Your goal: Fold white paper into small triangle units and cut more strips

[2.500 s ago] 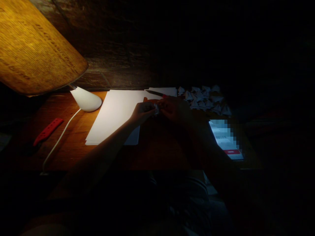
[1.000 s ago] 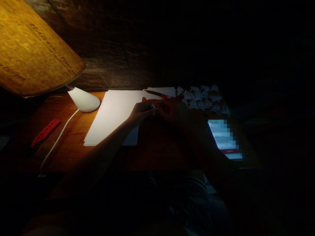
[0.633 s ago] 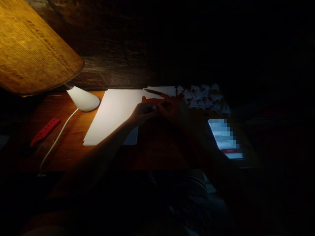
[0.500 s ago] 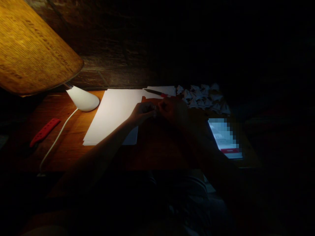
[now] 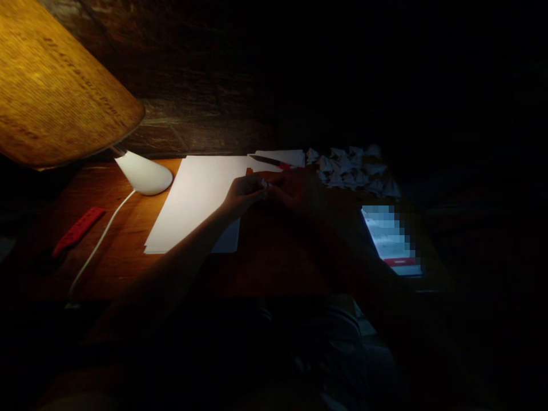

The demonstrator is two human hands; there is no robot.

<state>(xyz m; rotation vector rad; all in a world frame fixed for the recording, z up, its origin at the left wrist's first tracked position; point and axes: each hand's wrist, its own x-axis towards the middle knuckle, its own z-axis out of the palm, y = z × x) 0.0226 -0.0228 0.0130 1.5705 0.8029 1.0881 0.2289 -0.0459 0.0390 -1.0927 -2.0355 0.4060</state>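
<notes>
My left hand (image 5: 243,193) and my right hand (image 5: 297,188) meet over the wooden table, fingers pinched around a small folded piece of paper (image 5: 265,184). Most of the paper is hidden by the fingers, and its shape is hard to make out in the dim light. White paper sheets (image 5: 197,194) lie under and left of my left forearm. Just behind my hands, a knife with a dark blade and red handle (image 5: 269,161) rests on smaller white paper (image 5: 295,155). Several folded paper pieces (image 5: 346,168) are heaped beyond my right hand.
At the left a lamp with a yellow-brown shade (image 5: 64,91) leans over the table (image 5: 128,257) on a white base (image 5: 145,174). Its white cord (image 5: 103,242) runs to the front edge, beside a red-handled tool (image 5: 79,230). A lit phone (image 5: 387,242) lies at the right.
My hands have drawn closer together around the small paper. My right fingers have come down and left against it. The things on the table have stayed put.
</notes>
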